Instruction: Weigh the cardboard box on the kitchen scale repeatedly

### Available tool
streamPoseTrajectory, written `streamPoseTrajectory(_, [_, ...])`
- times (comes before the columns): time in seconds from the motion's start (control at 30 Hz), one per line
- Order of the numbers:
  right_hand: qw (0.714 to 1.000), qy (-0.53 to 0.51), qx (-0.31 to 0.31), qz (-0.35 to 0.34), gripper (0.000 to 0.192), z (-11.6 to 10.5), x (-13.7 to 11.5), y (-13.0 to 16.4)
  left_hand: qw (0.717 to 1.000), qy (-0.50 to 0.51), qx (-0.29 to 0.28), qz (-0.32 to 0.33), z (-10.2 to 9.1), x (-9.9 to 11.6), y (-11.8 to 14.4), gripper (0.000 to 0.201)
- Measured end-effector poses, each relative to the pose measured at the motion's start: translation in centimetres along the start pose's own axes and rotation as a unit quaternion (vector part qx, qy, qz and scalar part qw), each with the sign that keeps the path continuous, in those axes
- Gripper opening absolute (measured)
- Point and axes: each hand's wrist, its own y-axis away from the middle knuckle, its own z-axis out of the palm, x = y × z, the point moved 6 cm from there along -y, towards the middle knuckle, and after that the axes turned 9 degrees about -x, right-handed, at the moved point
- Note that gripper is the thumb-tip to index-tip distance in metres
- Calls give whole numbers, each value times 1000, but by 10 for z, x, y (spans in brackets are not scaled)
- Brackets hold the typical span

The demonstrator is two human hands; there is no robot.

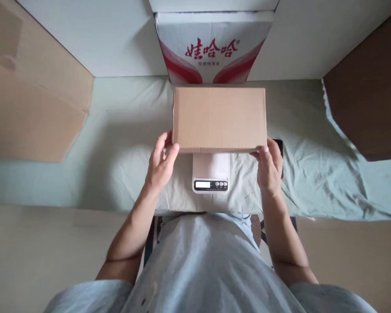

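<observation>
A plain brown cardboard box (219, 119) sits on top of a small white digital scale (211, 174) in the middle of the table. My left hand (161, 161) touches the box's near left corner with thumb and fingers. My right hand (270, 165) grips the near right corner, thumb on the front edge. The scale's display and buttons show below the box, between my hands.
A pale green cloth (117, 148) covers the table. A white and red printed carton (212, 45) stands behind the box. Brown cardboard sheets lean at the left (29, 95) and right (368, 100). A dark object (279, 144) peeks out behind my right hand.
</observation>
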Motion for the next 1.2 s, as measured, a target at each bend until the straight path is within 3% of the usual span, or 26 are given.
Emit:
streamPoseTrajectory(0.17, [999, 8, -8, 37, 34, 0, 4, 45, 999, -17, 1, -48, -1, -12, 35, 52])
streamPoseTrajectory(0.33, [998, -13, -1, 66, 32, -5, 17, 65, 998, -16, -9, -57, 2, -17, 53, 50])
streamPoseTrajectory(0.73, [997, 10, -22, 69, 40, -7, 18, 70, 997, -35, -2, -65, 2, -35, 59, 55])
streamPoseTrajectory(0.93, [995, -23, 61, 80, 43, -26, 29, 68, 993, -71, 68, -61, -23, -46, 62, 60])
streamPoseTrajectory(1.07, [994, -20, 72, 76, 43, -31, 29, 66, 991, -80, 90, -59, -38, -50, 63, 55])
streamPoseTrajectory(1.2, [994, -32, 73, 76, 41, -28, 27, 66, 990, -76, 94, -66, -38, -50, 64, 57])
